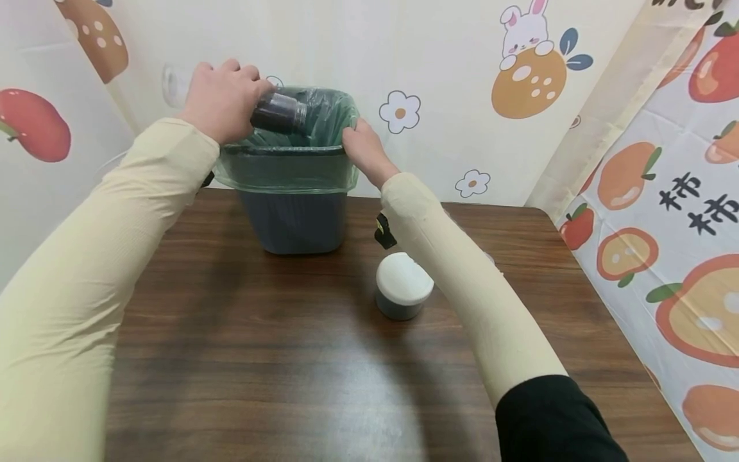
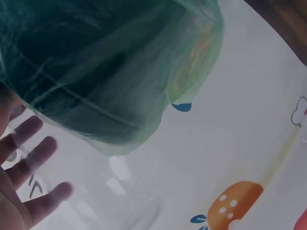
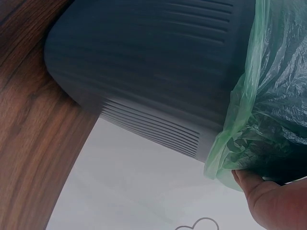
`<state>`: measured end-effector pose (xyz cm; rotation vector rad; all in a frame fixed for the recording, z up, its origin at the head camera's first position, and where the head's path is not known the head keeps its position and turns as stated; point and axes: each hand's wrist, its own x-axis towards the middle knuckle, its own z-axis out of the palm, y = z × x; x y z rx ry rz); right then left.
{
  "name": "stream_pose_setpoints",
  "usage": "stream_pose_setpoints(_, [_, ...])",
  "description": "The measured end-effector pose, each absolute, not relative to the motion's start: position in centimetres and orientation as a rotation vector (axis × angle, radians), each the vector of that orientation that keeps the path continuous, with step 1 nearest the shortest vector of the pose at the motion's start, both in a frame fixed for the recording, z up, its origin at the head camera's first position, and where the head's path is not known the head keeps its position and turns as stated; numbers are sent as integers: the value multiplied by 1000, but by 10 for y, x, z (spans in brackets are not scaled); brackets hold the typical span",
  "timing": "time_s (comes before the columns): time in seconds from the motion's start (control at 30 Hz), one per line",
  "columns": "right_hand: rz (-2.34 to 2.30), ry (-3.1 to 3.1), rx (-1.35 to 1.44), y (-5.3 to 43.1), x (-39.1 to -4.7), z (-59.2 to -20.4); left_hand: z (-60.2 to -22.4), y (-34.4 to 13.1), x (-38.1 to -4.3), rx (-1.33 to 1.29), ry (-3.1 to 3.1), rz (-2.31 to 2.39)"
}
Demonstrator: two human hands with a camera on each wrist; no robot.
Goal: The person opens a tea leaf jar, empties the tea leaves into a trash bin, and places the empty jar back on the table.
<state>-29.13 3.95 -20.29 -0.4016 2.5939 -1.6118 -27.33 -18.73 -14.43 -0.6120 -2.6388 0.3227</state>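
Note:
My left hand [image 1: 225, 102] grips a clear jar [image 1: 281, 113] around its middle. The jar lies nearly sideways, its open mouth over the bin and dark contents toward that end. Below it stands a dark grey trash bin [image 1: 297, 221], lined with a green plastic bag [image 1: 271, 173] folded over the rim. My right hand [image 1: 369, 151] pinches the bag and rim at the bin's right side; the right wrist view shows its thumb [image 3: 254, 184] against the bag. In the left wrist view the fingers [image 2: 45, 153] wrap the transparent jar; its mouth is hidden there.
On the brown wooden table [image 1: 277, 372], a round white-topped container [image 1: 404, 282] with a grey lower part sits beside my right forearm. A clear edge of something [image 1: 489, 258] shows behind that forearm, mostly hidden. A printed curtain [image 1: 439, 51] hangs right behind the bin.

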Motion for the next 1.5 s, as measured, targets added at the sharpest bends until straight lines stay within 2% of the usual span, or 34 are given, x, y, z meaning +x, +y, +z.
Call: stream_pose_setpoints(1.5, [-1591,2633,-388,36,-293,-205,-141,-190,-272,-600,-2636,408])
